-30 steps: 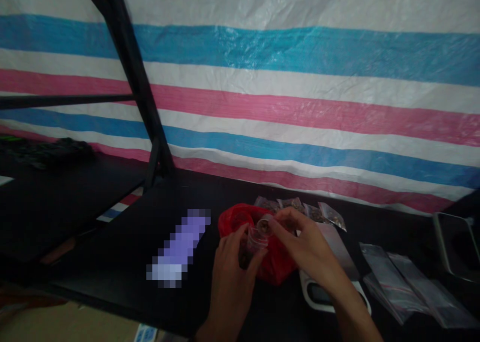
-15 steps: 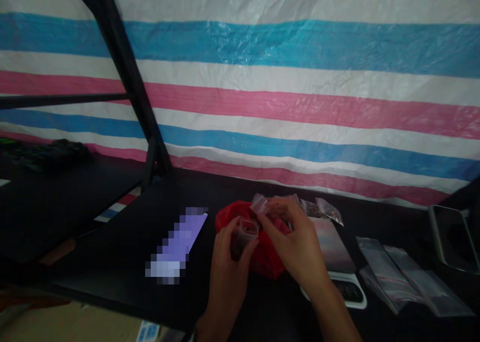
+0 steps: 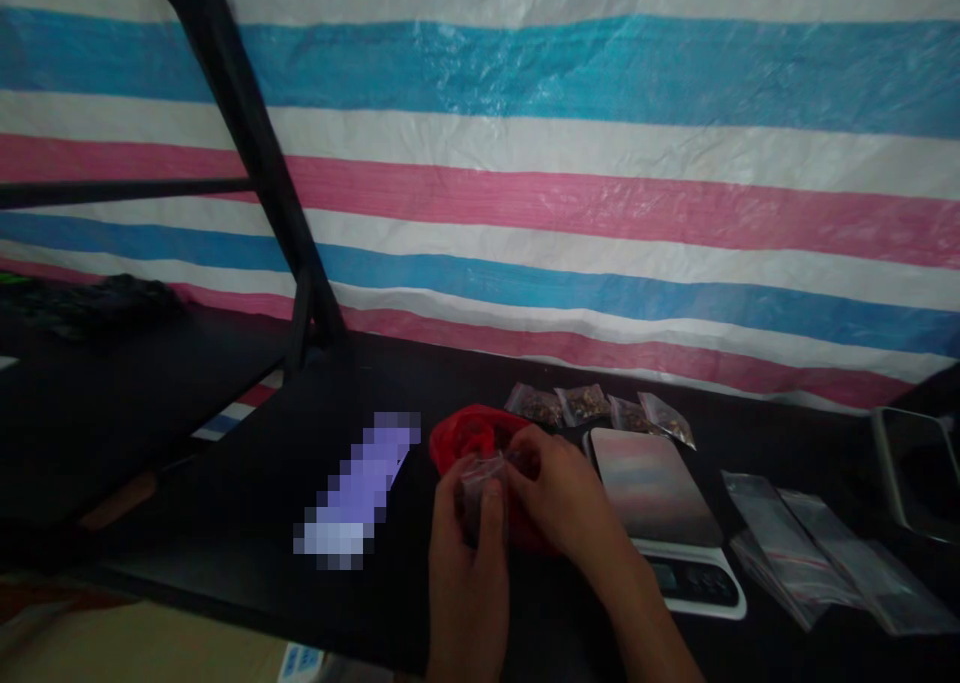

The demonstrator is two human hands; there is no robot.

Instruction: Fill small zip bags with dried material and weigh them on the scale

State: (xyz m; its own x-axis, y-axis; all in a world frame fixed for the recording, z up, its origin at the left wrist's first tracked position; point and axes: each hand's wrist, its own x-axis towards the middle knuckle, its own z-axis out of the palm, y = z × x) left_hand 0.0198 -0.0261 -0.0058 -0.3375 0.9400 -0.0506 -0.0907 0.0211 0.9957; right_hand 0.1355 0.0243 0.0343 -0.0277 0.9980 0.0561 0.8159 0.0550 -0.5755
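Note:
My left hand (image 3: 471, 553) is closed on a small clear zip bag (image 3: 480, 475), its thumb across the front. My right hand (image 3: 559, 488) pinches at the top right of this bag; whether its fingertips grip the rim or something else is hidden. Both hands are over a red plastic bag (image 3: 459, 433), which lies on the black table (image 3: 390, 373). Right of my right hand stands a scale (image 3: 656, 488) with a metal plate. Behind it lie several small filled bags (image 3: 583, 404) in a row.
Flat clear zip bags (image 3: 795, 548) lie right of the scale, with a phone-like device (image 3: 916, 473) at the far right. A blurred-out purple item (image 3: 360, 488) lies on the left, near a black frame post (image 3: 262, 153).
My right hand has moved down and left from above the red bag to the small bag's rim. More of the scale and of the row of filled bags now shows.

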